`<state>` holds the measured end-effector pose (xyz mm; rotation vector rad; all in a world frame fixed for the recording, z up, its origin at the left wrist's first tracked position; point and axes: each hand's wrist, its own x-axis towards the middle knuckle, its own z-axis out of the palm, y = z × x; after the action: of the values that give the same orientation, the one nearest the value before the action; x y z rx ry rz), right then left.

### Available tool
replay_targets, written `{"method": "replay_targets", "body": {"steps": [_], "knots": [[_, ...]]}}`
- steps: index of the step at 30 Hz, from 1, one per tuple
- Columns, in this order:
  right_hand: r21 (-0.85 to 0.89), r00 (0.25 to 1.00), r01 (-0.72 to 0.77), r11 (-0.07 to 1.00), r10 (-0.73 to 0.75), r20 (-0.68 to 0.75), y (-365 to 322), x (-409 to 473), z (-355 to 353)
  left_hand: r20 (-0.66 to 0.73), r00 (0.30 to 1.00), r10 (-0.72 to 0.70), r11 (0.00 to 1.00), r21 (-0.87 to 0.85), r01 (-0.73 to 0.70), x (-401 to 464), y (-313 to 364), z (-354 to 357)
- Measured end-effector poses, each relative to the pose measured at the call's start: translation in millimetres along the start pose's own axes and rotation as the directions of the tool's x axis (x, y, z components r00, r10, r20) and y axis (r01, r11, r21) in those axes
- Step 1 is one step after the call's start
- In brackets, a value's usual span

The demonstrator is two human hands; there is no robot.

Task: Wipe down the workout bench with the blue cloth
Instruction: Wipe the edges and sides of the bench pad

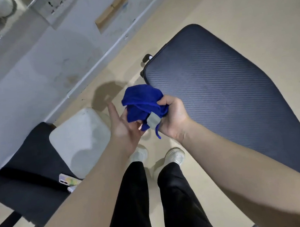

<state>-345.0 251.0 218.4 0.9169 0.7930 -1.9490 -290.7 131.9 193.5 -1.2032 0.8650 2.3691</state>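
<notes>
Beside the dark ribbed padded workout bench (217,91), the bunched bright blue cloth (142,103) is held clear of the pad, right hand (171,116) fingers clamped on it, left hand (123,127) fingers apart beneath; wiping appears not yet begun.

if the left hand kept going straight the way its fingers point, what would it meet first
Probably nothing close. The left hand is open, fingers pointing up the picture past the left side of the cloth, toward bare floor and then the wall. The floor looks first, though depth is unclear from one view.
</notes>
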Motion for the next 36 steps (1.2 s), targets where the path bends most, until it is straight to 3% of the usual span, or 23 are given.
{"method": "replay_targets", "body": {"steps": [4,7,9,13,16,18,20,25,27,30,33,36], "knots": [[0.066,0.999,-0.038,0.997,0.039,-0.019,27,31,-3,-0.019,1.0,0.021,0.93,0.368,-0.012,31,23,-19],[-0.009,0.988,-0.059,0.998,0.057,-0.143,40,60,-13,-0.136,0.988,0.071,0.891,0.455,-0.001,61,40,-27],[0.057,0.978,-0.048,0.997,0.058,-0.201,46,78,-21,-0.276,0.955,0.108,0.877,0.479,0.039,84,44,-25],[0.347,0.96,0.107,0.932,-0.006,-0.281,39,106,-19,-0.328,0.942,0.068,0.885,0.457,0.095,122,49,-8],[0.598,0.951,0.247,0.762,-0.072,-0.301,31,116,-12,-0.305,0.945,0.117,0.856,0.514,0.06,138,54,18],[0.665,0.944,0.273,0.695,-0.061,-0.324,32,113,-11,-0.283,0.923,0.263,0.756,0.655,-0.015,146,48,32],[0.672,0.926,0.285,0.684,-0.016,-0.377,37,103,-21,-0.245,0.899,0.362,0.588,0.809,-0.016,142,28,37],[0.613,0.851,0.259,0.747,0.123,-0.511,42,81,-61,-0.233,0.945,0.228,0.461,0.881,0.106,127,-25,19],[0.616,0.866,0.248,0.747,0.114,-0.487,41,80,-62,-0.239,0.94,0.241,0.462,0.881,0.106,126,-25,20],[0.613,0.928,0.241,0.753,0.006,-0.373,38,93,-32,-0.217,0.901,0.376,0.433,0.901,0.036,134,5,23],[0.661,0.956,0.267,0.701,-0.105,-0.275,29,105,0,-0.236,0.853,0.465,0.52,0.853,-0.048,147,43,32],[0.694,0.946,0.294,0.657,-0.099,-0.307,20,102,-2,-0.165,0.857,0.488,0.487,0.866,-0.111,146,45,55]]}}
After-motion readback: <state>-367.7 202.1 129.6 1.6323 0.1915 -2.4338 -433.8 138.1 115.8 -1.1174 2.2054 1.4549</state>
